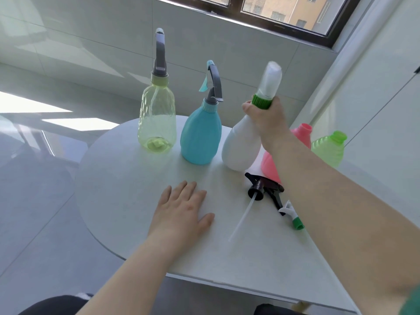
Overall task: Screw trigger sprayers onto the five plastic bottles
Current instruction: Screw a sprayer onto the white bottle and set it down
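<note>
The right hand (266, 119) gripped the neck of the white bottle (241, 144), fingers curled round the green collar (261, 102) of its sprayer, and the bottle leaned. The left hand (181, 210) lay flat and released on the tabletop (127, 178), in front and to the left of the white bottle. Left of that bottle stood the blue bottle (201, 137) and the yellow bottle (156, 123), both with sprayers on. To its right were the pink bottle (302, 133) and the green bottle (329, 148), necks bare. Just in front of it lay a black sprayer (266, 189) and a white-and-green sprayer (293, 215). The empty, thin-walled bottles probably felt light and tippy, so it seemed best to steady the body and turn the ribbed collar.
</note>
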The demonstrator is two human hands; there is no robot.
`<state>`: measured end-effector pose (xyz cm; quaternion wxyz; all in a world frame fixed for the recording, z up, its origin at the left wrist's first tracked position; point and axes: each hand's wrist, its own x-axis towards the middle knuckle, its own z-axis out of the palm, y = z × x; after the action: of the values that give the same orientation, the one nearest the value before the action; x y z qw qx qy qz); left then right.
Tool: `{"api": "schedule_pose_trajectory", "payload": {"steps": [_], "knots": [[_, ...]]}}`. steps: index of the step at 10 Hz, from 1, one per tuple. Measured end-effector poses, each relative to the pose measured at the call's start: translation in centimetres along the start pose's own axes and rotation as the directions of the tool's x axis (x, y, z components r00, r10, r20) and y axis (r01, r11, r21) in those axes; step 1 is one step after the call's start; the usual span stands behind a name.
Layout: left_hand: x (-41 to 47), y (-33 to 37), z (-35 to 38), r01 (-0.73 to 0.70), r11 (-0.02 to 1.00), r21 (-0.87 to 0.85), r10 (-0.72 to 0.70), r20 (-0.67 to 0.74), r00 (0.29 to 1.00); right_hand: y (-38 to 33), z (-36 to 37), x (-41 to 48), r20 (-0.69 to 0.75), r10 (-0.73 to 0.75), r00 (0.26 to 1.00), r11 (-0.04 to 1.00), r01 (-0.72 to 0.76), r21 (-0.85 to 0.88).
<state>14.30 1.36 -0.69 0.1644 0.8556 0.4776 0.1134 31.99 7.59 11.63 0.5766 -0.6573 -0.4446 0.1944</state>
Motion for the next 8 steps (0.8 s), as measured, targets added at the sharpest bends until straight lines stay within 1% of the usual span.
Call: {"api": "schedule_pose_trajectory", "payload": {"steps": [4,6,7,8], "knots": [[0.1,0.2,0.0,0.01,1.0,0.024,-0.01,0.02,1.0,1.4,0.3,1.0,0.042,0.026,0.999,1.0,-0.025,-0.013],[0.0,0.1,0.0,0.009,1.0,0.016,-0.009,0.014,1.0,1.9,-0.1,0.5,0.06,0.008,0.998,0.999,-0.006,-0.033],[0.1,0.1,0.0,0.003,1.0,0.021,-0.003,0.016,1.0,1.9,-0.5,0.2,0.082,0.026,0.996,0.999,-0.023,-0.037],[0.0,0.0,-0.1,0.001,1.0,0.02,-0.001,0.012,1.0,1.8,-1.1,-0.4,0.135,0.052,0.989,0.996,-0.042,-0.076]]}}
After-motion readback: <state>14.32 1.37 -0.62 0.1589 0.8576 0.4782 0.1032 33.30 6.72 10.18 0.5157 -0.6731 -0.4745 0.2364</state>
